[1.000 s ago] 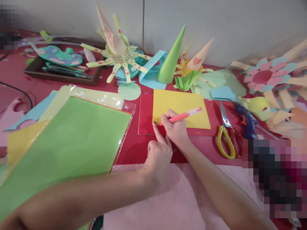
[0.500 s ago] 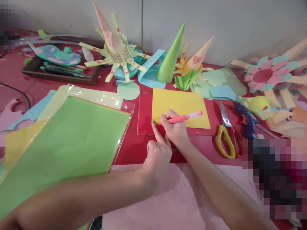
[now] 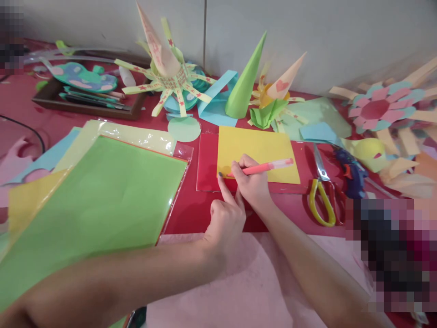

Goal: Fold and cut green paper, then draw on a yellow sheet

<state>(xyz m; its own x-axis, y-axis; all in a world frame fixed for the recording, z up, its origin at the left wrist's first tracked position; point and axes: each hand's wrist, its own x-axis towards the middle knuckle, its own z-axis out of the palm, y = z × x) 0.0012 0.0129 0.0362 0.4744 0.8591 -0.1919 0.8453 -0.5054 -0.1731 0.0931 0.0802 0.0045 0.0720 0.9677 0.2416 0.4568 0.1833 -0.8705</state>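
Observation:
Between the fingertips of my right hand [image 3: 252, 182] is a red pen [image 3: 257, 168] with a clear end. Its tip touches the yellow paper [image 3: 256, 143] close to the lower left corner. My left hand [image 3: 227, 218] stretches its index finger to that corner and presses on it, while other fingers are partly curled and some are hidden. Under the yellow sheet lies a flat red rectangular piece [image 3: 207, 159], showing along the left and bottom.
Right of the paper lie scissors [image 3: 322, 196] with one yellow handle and a blue glue gun [image 3: 353, 173]. At left are green sheets [image 3: 136, 191] in clear plastic. Behind stand a green paper cone [image 3: 241, 98], paper crafts and a brown tray [image 3: 92, 109]. A paper flower [image 3: 375, 109] stands far right.
The pen and my right hand have shifted slightly to the right along the paper's lower edge. My left index finger stays on the corner; the whole view has drifted a little.

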